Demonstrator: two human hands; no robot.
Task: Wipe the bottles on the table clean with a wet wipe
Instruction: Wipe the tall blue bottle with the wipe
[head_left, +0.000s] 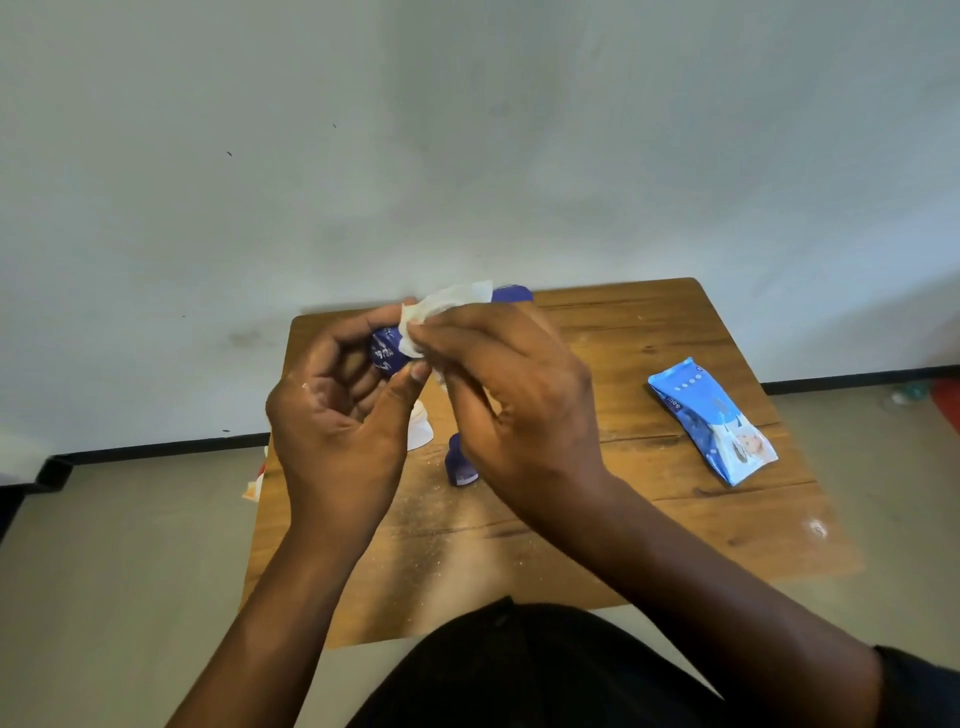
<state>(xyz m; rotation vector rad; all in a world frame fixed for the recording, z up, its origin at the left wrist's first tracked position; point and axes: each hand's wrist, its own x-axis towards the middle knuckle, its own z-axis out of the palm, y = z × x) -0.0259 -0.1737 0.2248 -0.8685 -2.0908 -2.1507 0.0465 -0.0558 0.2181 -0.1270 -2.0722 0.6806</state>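
Observation:
Above the wooden table (675, 519) my left hand (337, 415) grips a small dark blue bottle (385, 351), its fingers curled round it. My right hand (514, 395) pinches a white wet wipe (441, 306) and holds it against the bottle's right side. Another blue bottle (511, 293) shows just behind the wipe, mostly hidden. A third blue bottle (460, 465) stands on the table under my right hand, with only its lower part visible. A white bottle-like thing (420, 428) peeks out between my hands.
A light blue pack of wet wipes (711, 421) lies on the right side of the table. Something white and orange (255, 483) sticks out at the table's left edge. The table stands against a pale wall, and my dark-clothed lap is at the near edge.

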